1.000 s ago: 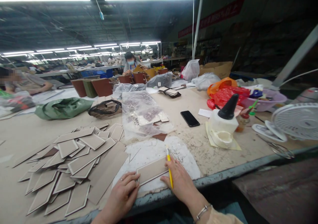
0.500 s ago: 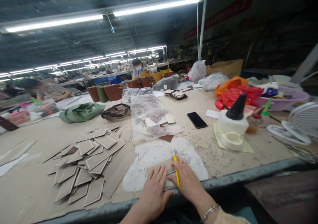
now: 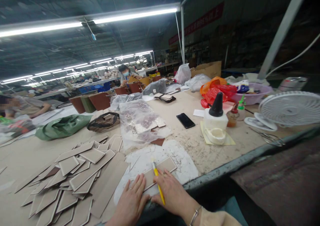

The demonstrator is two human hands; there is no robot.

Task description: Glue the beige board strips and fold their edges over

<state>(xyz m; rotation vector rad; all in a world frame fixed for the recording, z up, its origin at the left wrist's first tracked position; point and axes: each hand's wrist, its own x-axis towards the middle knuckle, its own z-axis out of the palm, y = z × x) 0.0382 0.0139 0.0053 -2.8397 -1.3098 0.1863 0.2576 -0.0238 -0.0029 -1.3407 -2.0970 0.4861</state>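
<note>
My left hand (image 3: 133, 196) lies with fingers outstretched on the near-left end of a taupe rectangular panel (image 3: 163, 167) with a pale border. In my right hand (image 3: 172, 191) is a yellow-handled brush (image 3: 158, 179), its pale bristle end pointing away from me over the panel. The right fingers rest at the panel too. Beneath it spreads a white, smeared patch (image 3: 180, 152) on the tabletop. To the left, a loose pile of similar pale-edged panels (image 3: 83, 176) lies overlapping, beside a plain taupe strip (image 3: 107, 184).
A white bottle with a black nozzle (image 3: 215, 117) stands right of a black phone (image 3: 185, 120). Scissors (image 3: 268, 137) and a white fan (image 3: 291, 107) lie farther right. Clear plastic (image 3: 140, 119) and a green bag (image 3: 62, 126) sit behind. Co-workers (image 3: 125, 74) sit beyond.
My view has turned right, so the table and its things shift left in the picture. Both hands stay at the panel, and the brush is still in my right hand.
</note>
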